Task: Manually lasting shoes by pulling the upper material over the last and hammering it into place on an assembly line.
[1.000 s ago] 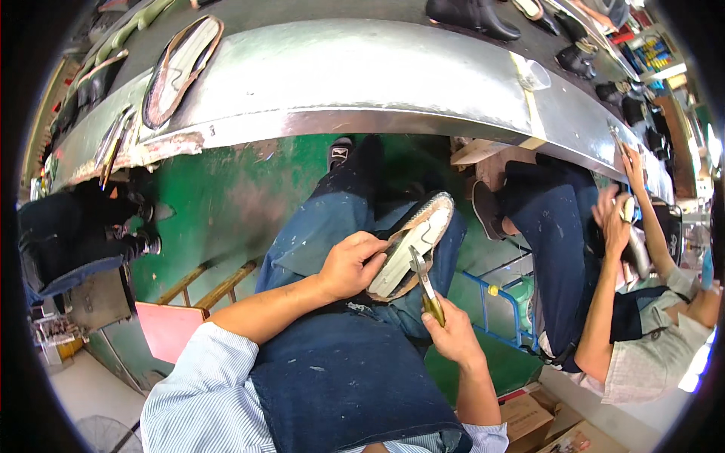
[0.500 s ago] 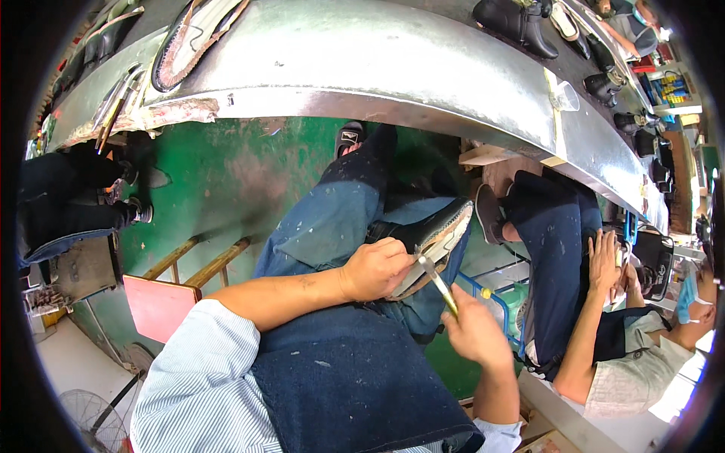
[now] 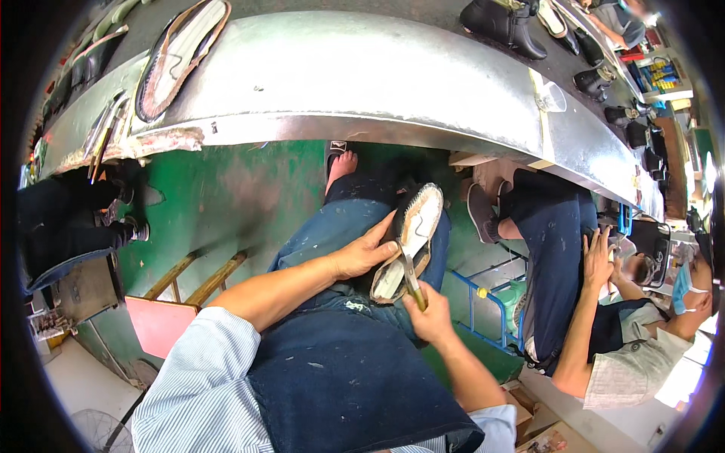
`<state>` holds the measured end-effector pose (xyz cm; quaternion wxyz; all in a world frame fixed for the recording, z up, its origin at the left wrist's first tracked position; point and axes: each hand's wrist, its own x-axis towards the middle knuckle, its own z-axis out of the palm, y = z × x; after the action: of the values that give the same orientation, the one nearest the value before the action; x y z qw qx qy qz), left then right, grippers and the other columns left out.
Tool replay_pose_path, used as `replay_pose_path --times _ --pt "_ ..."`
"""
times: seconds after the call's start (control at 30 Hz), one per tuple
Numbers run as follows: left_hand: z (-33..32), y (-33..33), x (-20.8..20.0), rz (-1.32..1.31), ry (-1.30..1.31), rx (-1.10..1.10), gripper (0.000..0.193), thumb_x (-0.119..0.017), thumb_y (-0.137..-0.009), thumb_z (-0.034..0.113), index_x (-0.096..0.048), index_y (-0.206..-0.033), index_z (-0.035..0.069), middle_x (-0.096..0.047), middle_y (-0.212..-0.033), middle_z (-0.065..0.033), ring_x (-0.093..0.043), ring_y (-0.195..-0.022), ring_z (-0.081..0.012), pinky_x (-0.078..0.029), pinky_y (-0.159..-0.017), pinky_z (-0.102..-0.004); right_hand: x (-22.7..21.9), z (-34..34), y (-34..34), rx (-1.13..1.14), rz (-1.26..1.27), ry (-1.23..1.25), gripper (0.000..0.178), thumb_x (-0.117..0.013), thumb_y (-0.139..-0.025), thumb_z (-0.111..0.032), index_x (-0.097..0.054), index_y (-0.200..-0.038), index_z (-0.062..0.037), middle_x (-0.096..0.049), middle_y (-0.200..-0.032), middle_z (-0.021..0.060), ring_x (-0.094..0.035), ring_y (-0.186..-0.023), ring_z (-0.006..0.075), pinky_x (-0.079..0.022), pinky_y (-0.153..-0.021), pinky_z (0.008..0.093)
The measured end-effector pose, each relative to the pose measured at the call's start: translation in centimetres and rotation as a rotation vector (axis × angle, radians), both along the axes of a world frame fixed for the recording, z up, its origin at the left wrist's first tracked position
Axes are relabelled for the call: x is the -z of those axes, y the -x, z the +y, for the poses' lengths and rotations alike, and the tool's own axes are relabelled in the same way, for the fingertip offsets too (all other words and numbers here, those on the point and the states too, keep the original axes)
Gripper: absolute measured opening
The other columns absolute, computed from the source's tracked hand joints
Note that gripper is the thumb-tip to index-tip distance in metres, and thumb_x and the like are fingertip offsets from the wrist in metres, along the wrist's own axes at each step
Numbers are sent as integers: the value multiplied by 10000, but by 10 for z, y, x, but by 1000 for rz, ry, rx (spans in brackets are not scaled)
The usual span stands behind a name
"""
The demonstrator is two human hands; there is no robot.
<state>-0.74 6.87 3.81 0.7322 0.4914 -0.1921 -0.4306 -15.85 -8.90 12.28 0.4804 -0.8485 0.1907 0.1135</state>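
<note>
A shoe (image 3: 415,226) lies sole-up on my right knee, its pale sole with a dark stitched rim facing me. My left hand (image 3: 362,253) grips its left side, fingers along the edge. My right hand (image 3: 430,317) holds a thin metal tool with a yellowish handle (image 3: 411,279), its tip resting on the heel part of the sole. My jeans and a dark apron (image 3: 340,377) fill the lower middle.
A long metal workbench (image 3: 362,83) curves across the top, with another sole-up shoe (image 3: 177,57) at its left and dark boots (image 3: 502,23) at the back right. A seated person (image 3: 596,302) works close at my right. A red stool (image 3: 158,325) stands at my left on the green floor.
The shoe now sits more upright on my knee, sole fully showing. My right hand has moved in closer under it with the tool. The view has tilted slightly.
</note>
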Motion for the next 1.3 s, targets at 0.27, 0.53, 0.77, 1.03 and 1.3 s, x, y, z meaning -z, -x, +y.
replay_pose_path --times 0.27,0.53,0.77,1.03,1.3 --pt "-9 -1 -9 -408 -352 -138 844 -648 -912 346 -173 -1559 85 -366 -1492 -242 -348 -1392 -355 -256 -1154 -420 -41 -36 -22 -339 -70 472 414 -598 -899 -73 -499 -1270 81 -614 -1092 262 -620 -1024 365 -493 -924 440" --pt "-19 7 -28 -337 -356 -214 778 -605 -936 184 -156 -1553 34 -303 -1560 -186 -312 -1433 -262 -239 -1164 -348 -49 -73 -70 -103 520 -317 225 -583 -959 -144 -619 -1149 -28 -667 -842 97 -640 -710 211 -525 -598 304" --pt "-19 8 -29 -649 -421 -216 715 -561 -917 97 -211 -1537 29 -341 -1504 -250 -375 -1383 -369 -295 -1139 -377 7 -44 -42 9 186 -341 256 -567 -976 -170 -591 -1151 15 -648 -827 42 -547 -604 83 -440 -508 223" --pt "-24 0 -63 -819 -668 -25 613 -541 -910 148 -364 -1488 248 -412 -1400 -326 -583 -1059 -505 -516 -911 -489 36 -64 -14 275 259 -1394 337 -611 -942 -170 -546 -1178 62 -623 -964 132 -592 -800 183 -415 -447 203" --pt "-28 -6 -60 -771 -623 -30 545 -503 -920 156 -421 -1453 237 -466 -1350 -301 -615 -994 -473 -531 -871 -494 -31 -83 -58 78 160 -540 371 -509 -1012 -289 -568 -1161 46 -662 -898 106 -654 -744 178 -530 -548 270"
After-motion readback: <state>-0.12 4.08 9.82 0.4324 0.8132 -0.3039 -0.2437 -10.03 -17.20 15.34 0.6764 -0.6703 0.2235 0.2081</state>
